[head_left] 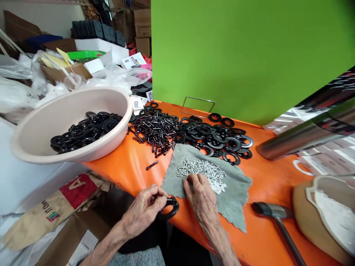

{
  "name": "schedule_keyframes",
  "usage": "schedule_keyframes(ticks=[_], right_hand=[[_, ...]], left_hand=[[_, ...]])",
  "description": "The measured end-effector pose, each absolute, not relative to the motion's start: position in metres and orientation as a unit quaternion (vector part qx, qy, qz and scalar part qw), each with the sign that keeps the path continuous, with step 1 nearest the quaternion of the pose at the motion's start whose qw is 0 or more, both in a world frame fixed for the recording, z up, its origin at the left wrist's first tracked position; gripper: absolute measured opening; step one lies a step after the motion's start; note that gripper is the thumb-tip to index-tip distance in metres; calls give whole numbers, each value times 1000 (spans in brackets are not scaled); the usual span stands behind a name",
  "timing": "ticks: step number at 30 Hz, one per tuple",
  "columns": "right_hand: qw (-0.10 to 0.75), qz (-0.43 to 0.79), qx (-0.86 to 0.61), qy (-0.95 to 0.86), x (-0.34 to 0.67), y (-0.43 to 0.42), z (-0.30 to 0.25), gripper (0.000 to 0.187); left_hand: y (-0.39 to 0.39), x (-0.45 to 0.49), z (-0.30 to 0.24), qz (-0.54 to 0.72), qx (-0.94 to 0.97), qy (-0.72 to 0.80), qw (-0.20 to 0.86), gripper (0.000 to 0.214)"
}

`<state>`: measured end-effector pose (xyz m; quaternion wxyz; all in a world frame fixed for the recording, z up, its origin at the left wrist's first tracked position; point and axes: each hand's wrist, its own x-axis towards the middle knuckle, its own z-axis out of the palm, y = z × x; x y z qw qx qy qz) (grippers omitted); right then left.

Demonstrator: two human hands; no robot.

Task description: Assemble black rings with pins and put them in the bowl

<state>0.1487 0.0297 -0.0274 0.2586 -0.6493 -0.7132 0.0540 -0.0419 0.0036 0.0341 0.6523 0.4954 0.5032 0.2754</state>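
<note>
Near the table's front edge, my left hand (pixel 148 205) grips a black ring (pixel 173 211) with thumb and fingers closed on its upper left part. My right hand (pixel 202 194) rests at the near side of a heap of small silver pins or screws (pixel 202 169). Its fingers are bent and drawn together there, their tips partly hidden, so what they pinch cannot be made out. The silver pieces lie on a grey-green cloth (pixel 231 197). Behind it are a pile of black rings (pixel 219 138) and a heap of short black rod-like parts (pixel 155 129).
A pale basin (pixel 27 136) holding black ring parts stands at left. On the orange table (pixel 124 162), a hammer (pixel 273 210) and a tan tub (pixel 310 214) with white contents are at right. A metal cylinder (pixel 299 135) slants in. A green panel (pixel 235 55) rises behind.
</note>
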Motion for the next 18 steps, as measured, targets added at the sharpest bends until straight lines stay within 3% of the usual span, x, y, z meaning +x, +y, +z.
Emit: schedule_keyframes(ticks=[9,15,18], right_hand=[[239,49,-685,-686,149,26,-27,22],[285,173,-657,-676,162,4,-9,29],[301,318,-640,-631,163,-10,4,31]], left_hand=[[4,-46,31,308,478,480,668,30],[5,-43,29,310,427,465,711,34],[6,-40,29,303,438,462,709,32]])
